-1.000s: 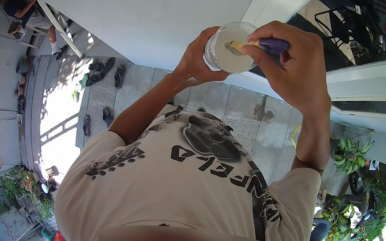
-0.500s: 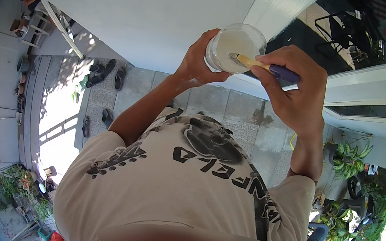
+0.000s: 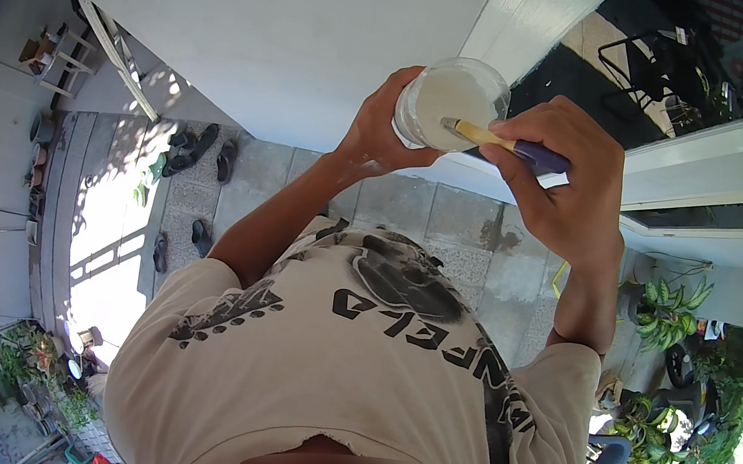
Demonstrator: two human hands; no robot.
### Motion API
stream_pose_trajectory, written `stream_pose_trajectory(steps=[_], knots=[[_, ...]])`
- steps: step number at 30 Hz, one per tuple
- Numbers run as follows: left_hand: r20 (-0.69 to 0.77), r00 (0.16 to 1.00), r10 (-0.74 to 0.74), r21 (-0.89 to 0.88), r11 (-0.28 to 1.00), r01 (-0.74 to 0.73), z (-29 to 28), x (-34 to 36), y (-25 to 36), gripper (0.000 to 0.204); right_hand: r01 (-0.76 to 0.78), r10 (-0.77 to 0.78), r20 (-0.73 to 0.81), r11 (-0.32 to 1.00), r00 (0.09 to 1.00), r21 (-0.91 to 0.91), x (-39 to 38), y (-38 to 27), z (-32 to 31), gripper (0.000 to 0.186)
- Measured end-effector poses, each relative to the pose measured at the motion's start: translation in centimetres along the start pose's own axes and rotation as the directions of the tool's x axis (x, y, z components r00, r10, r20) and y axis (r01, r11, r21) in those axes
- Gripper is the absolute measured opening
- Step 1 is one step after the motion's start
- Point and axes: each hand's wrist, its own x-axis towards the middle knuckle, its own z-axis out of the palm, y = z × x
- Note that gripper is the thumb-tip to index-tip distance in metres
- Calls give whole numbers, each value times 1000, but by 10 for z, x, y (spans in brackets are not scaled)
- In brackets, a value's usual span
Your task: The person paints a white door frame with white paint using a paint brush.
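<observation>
My left hand (image 3: 381, 122) is wrapped round a clear plastic tub (image 3: 407, 113) and holds it up in front of the white wall. Pale, off-white paint (image 3: 454, 95) lies inside the tub. With its fingers closed on the handle, my right hand (image 3: 575, 177) grips a paintbrush (image 3: 539, 156) that has a yellow and purple handle. The brush's metal collar and bristle end reach over the near rim into the tub. How deep the bristles sit in the paint I cannot tell. Whitish smears mark my left wrist.
The white wall (image 3: 261, 10) rises right ahead, with a white frame (image 3: 532, 15) and a glass pane to its right. Paving tiles (image 3: 396, 199) lie below. Several dark sandals (image 3: 195, 151) rest on the left. Potted plants (image 3: 670, 309) stand at right, and a stool (image 3: 68, 60) is far left.
The tub and brush sit slightly lower in view. The brush tip has shifted a little left over the paint. Both hands keep their grip. A person at far left is no longer visible.
</observation>
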Motion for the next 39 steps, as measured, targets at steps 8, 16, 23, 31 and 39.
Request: stream_pose_trajectory(steps=[8, 16, 23, 31, 39], knots=[[1, 998, -55, -10, 998, 55, -5, 0, -3, 87, 22, -23, -91, 1000, 996, -11, 4, 7, 6, 18], [38, 999, -18, -17, 1000, 18, -3, -4, -2, 88, 14, -18, -74, 999, 997, -46, 2, 1, 10, 21], [83, 996, -27, -48, 998, 31, -10, 0, -15, 89, -100, 96, -71, 993, 993, -62, 6, -1, 23, 19], [129, 992, -18, -179, 983, 41, -16, 8, -27, 89, -144, 123, -147, 980, 981, -140, 14, -15, 29, 17], [164, 986, -28, -181, 982, 57, -36, 17, -39, 87, -220, 200, -176, 970, 964, -100, 24, -17, 48, 20]])
